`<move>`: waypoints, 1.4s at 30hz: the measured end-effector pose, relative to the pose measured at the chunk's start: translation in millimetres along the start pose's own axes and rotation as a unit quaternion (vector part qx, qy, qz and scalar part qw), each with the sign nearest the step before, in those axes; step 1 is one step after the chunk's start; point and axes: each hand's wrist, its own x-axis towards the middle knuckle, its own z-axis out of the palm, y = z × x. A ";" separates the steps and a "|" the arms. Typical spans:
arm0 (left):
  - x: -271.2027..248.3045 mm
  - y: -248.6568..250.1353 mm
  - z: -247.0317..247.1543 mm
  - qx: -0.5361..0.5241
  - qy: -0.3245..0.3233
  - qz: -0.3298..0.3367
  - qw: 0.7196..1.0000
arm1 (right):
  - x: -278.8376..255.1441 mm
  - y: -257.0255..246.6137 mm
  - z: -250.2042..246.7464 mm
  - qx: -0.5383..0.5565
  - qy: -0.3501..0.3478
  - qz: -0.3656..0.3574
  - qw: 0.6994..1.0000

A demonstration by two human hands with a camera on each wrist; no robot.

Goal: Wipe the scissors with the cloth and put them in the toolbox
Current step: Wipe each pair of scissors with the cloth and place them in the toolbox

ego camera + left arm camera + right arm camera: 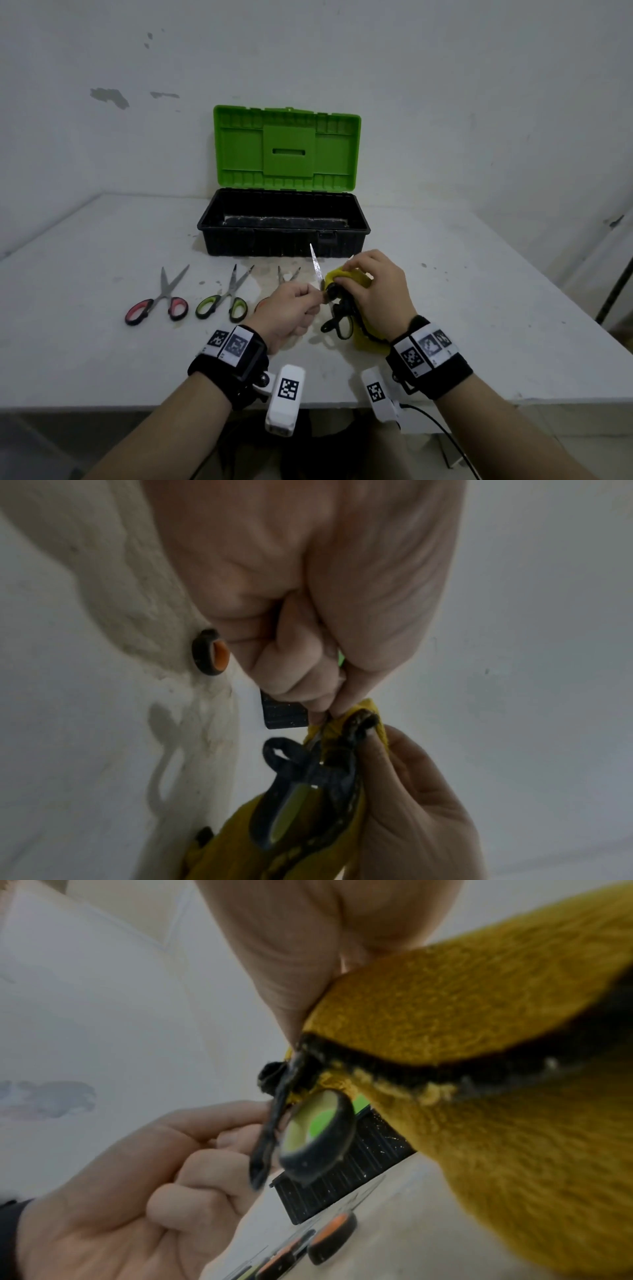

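A pair of scissors with black handles lined in yellow-green is held open above the table in front of the toolbox. My left hand pinches its bare blade near the pivot. My right hand grips the yellow cloth, folded over the other blade, which is hidden. The left wrist view shows the handle loop hanging below the cloth. From the right wrist, the cloth fills the right side, with the handle beside my left hand.
The toolbox stands open, its green lid upright against the wall. Left of my hands lie red-handled scissors and green-handled scissors. Orange-handled scissors lie mostly hidden behind my left hand. The table's front edge is near my wrists.
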 end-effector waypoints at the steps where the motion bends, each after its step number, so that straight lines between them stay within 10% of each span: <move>1: -0.1 1.4 1.1 -0.005 -0.002 0.000 1.000 | -0.1 0.2 1.3 -0.005 0.010 -0.002 1.000; 7: 2.3 10.7 3.6 -0.004 0.012 -0.001 1.000 | -10.1 -1.4 -0.9 -0.059 -0.085 -0.017 0.995; 21: -4.4 23.0 4.1 0.020 -0.013 0.001 1.000 | -11.6 4.0 -12.4 -0.031 -0.045 -0.095 0.994; 42: -7.9 18.9 13.8 0.018 -0.019 0.027 0.999 | -12.1 0.3 -13.0 0.021 -0.019 0.000 1.000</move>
